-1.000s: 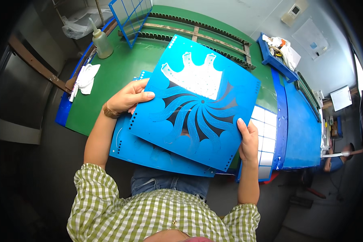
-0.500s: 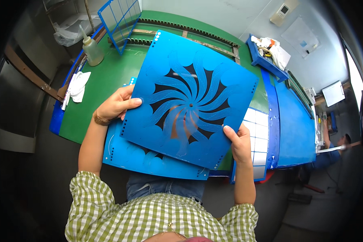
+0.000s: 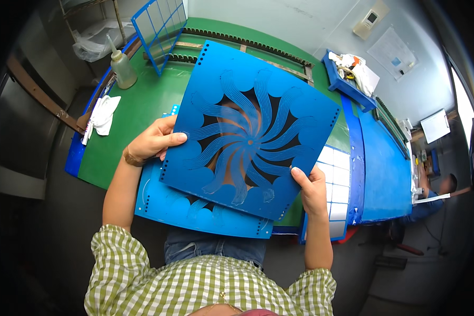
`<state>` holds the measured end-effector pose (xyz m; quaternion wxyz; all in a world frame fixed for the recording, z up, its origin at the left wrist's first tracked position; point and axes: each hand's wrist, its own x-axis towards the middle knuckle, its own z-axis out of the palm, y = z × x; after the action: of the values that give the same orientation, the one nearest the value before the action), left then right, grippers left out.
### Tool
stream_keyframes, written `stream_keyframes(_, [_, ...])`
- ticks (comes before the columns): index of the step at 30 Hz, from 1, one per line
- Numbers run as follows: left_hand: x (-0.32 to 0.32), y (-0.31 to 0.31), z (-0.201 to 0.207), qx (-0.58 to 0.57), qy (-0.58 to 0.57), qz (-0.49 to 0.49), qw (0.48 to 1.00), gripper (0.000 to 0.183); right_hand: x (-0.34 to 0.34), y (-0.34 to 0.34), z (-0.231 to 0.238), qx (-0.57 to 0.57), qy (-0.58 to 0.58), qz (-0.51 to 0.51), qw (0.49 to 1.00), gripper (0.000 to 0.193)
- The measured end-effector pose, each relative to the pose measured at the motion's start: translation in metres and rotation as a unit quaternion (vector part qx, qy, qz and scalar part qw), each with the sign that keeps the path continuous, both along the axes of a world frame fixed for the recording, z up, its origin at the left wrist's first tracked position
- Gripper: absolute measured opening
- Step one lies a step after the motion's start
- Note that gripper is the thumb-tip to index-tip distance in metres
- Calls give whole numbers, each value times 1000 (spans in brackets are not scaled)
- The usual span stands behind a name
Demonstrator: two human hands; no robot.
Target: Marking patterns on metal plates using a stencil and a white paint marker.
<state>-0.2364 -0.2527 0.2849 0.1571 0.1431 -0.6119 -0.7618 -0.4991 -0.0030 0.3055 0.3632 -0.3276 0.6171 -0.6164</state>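
Both my hands hold up a square blue panel (image 3: 268, 197) by its side edges, tilted above the table. Fine curved lines swirl out from its small centre hole, with glossy black areas between them and rows of small holes near the corners. My left hand (image 3: 155, 139) grips the left edge, thumb on the face. My right hand (image 3: 311, 187) pinches the lower right edge, thumb on top and fingers behind. Beneath lies a second, similar blue panel (image 3: 163, 197) at the table's near edge, largely covered by the raised one.
On the green tabletop (image 3: 158, 95) are a slotted rack (image 3: 247, 39), a squeeze bottle (image 3: 123, 71) and white gloves (image 3: 102, 115). A blue-framed grid panel (image 3: 160, 31) leans at the back left; another grid panel (image 3: 336, 176) lies right. A blue bin (image 3: 347, 87) holds cloths. Someone (image 3: 426, 208) is at far right.
The raised panel has tilted slightly, so the reflection on its black areas has spread upward. Both hands keep the same hold.
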Motion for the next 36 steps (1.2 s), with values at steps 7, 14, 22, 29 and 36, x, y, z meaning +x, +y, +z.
stream_keyframes(7, [1, -1, -4, -3, -4, 3, 1000, 44, 0, -1, -1, 7, -8, -4, 1000, 17])
stream_keyframes(14, [1, 0, -1, 13, 12, 0, 1000, 44, 1, -2, 0, 6, -17, -5, 1000, 16])
stream_keyframes(22, [0, 1, 0, 29, 18, -7, 999, 44, 2, -4, 0, 0, -33, -5, 999, 15])
stream_keyframes(29, [0, 0, -2, 31, 23, -5, 999, 44, 3, -5, 0, 4, -32, -10, 999, 13])
stream_keyframes(36, [1, -1, -3, 23, 20, -4, 1000, 42, 2, -4, -1, 6, -35, -11, 999, 11])
